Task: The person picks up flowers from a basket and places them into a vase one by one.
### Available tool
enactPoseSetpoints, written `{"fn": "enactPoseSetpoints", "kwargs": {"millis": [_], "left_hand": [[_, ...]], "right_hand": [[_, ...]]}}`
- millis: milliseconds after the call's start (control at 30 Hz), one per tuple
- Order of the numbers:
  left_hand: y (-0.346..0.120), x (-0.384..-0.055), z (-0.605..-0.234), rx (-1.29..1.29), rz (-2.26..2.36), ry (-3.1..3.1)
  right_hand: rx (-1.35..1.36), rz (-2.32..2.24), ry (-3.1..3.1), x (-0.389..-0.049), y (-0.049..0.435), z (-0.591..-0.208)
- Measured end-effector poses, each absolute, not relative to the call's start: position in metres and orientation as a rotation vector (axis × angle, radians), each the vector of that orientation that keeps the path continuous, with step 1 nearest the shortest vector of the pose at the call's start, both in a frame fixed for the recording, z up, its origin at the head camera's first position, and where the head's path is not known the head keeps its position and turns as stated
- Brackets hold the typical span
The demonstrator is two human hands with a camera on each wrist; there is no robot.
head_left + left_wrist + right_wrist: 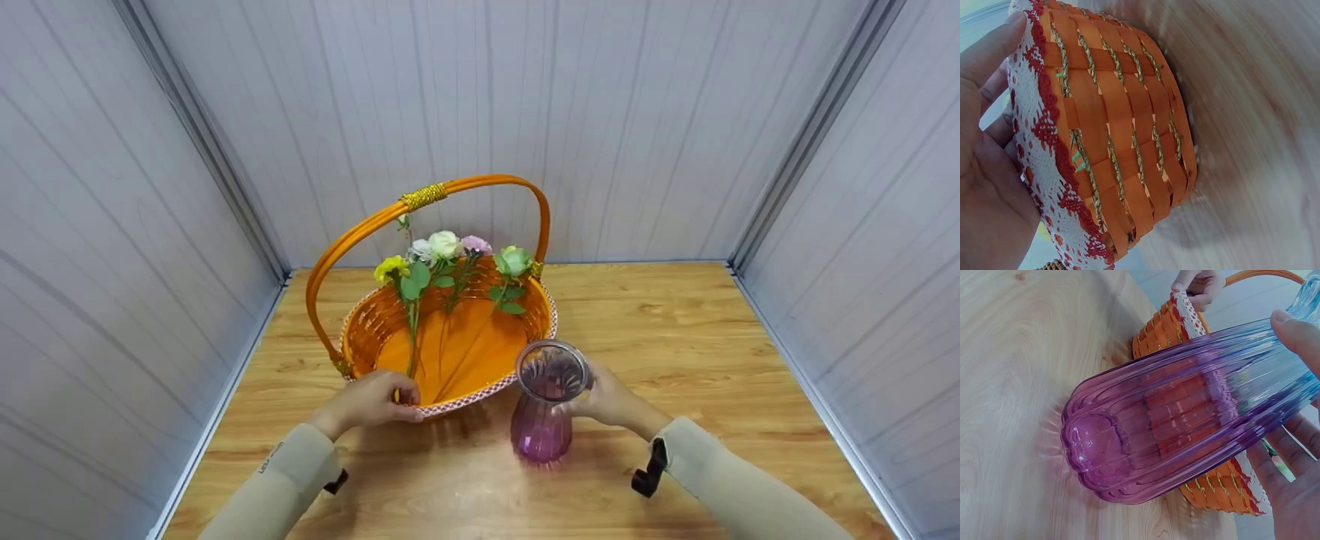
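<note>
An orange woven basket [480,341] with a tall arched handle [352,234] and lace trim stands on the table. My left hand [373,401] holds its near rim, thumb outside and fingers curled over inside. The lace edge [1036,112] lies against that hand in the left wrist view. My right hand [604,400] grips a ribbed glass vase [541,431], clear above and purple below, around its upper part. The vase is upright beside the basket's front right; whether its base touches the table I cannot tell. Through its glass, the basket wall [1224,486] partly shows.
Inside the basket lean several flowers: a yellow one [391,268], a white rose [445,244], a pink one [477,244] and a pale green rose [513,260]. Their stems cross the basket floor. Panelled walls [600,135] enclose the wooden table [660,322] at back and sides.
</note>
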State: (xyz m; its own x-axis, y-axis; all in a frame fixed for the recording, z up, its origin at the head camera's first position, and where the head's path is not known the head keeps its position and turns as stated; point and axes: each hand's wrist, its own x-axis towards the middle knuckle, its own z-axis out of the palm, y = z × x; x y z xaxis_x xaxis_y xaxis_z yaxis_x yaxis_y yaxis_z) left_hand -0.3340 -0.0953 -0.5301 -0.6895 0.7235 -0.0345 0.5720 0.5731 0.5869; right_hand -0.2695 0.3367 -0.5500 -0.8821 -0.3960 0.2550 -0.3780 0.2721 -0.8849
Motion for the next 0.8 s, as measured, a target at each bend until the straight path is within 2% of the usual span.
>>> {"fn": "enactPoseSetpoints", "kwargs": {"millis": [367,800], "left_hand": [[-0.094,-0.337,-0.526,1.031,0.782,2.498],[-0.089,-0.342,-0.516,0.970,0.718,2.487]], "right_hand": [[-0.800,-1.777,2.419,-0.278,0.353,-0.552],[-0.724,-1.723,2.481,-0.278,0.356,-0.550]]}}
